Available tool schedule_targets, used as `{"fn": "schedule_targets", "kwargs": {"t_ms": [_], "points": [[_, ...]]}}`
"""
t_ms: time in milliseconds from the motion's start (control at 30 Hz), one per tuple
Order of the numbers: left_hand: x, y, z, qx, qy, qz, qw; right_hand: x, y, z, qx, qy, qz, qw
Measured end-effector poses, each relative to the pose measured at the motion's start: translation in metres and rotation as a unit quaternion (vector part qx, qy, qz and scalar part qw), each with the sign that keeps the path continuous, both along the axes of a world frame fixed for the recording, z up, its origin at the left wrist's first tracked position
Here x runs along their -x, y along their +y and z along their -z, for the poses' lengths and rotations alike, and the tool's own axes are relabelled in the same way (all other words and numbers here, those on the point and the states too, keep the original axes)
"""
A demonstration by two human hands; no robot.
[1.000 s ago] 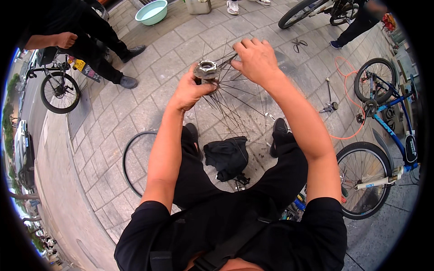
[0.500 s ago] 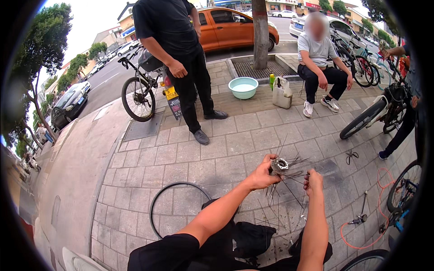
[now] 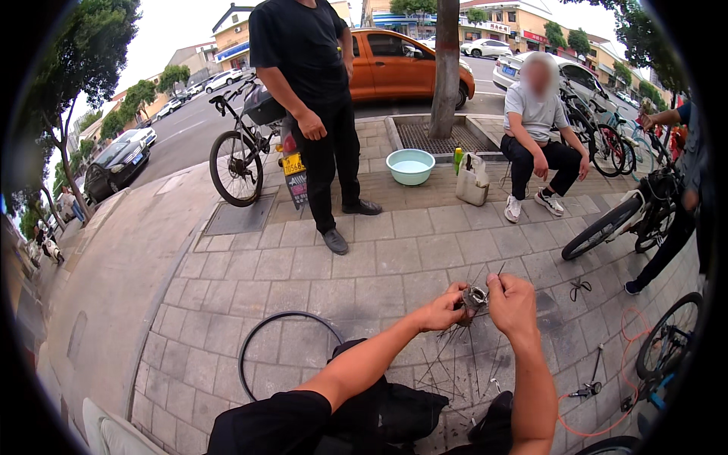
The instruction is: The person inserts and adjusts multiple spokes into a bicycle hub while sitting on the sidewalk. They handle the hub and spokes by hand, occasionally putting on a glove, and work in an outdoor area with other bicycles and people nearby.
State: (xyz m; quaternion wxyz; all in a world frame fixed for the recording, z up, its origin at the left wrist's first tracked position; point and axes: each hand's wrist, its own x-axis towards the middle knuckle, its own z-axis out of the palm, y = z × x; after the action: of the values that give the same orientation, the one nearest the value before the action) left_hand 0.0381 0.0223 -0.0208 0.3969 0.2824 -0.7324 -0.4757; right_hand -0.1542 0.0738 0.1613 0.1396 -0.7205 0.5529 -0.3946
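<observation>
My left hand (image 3: 443,310) is closed around a bicycle wheel hub (image 3: 476,296), held up in front of me over the paving. Thin dark spokes fan out from the hub in several directions. Close to its right side, my right hand (image 3: 513,303) pinches one spoke (image 3: 500,269), whose end pokes up above the fingers. Whether that spoke is threaded through the hub's flange is hidden. Below the hands, more loose spokes (image 3: 436,375) lie scattered on the pavement.
A bare black wheel rim (image 3: 243,355) lies at left. On the right are a pump (image 3: 596,371), an orange hose (image 3: 624,331) and bicycles. A standing person (image 3: 315,98), a green basin (image 3: 410,167), a jug (image 3: 472,182) and a seated person (image 3: 538,114) are farther off.
My right hand has moved up and left to the hub, bringing the spoke end above my fingers. My left hand still holds the hub; the head view has shifted slightly.
</observation>
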Motion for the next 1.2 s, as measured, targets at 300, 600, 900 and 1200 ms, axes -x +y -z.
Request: {"fn": "schedule_targets", "kwargs": {"t_ms": [300, 600, 900, 1200], "points": [[-0.013, 0.001, -0.010, -0.003, 0.042, -0.037, 0.998, 0.002, 0.015, 0.025, -0.127, -0.189, -0.021, 0.974], [-0.010, 0.013, -0.041, -0.134, 0.155, -0.004, 0.979, 0.035, 0.023, 0.043, -0.154, -0.277, -0.005, 0.948], [-0.016, 0.009, -0.042, -0.220, 0.329, 0.107, 0.912, 0.076, 0.039, 0.085, -0.326, -0.255, -0.024, 0.910], [-0.018, 0.014, -0.052, -0.205, 0.229, 0.129, 0.943, 0.030, 0.010, 0.096, -0.386, -0.453, -0.015, 0.804]]}}
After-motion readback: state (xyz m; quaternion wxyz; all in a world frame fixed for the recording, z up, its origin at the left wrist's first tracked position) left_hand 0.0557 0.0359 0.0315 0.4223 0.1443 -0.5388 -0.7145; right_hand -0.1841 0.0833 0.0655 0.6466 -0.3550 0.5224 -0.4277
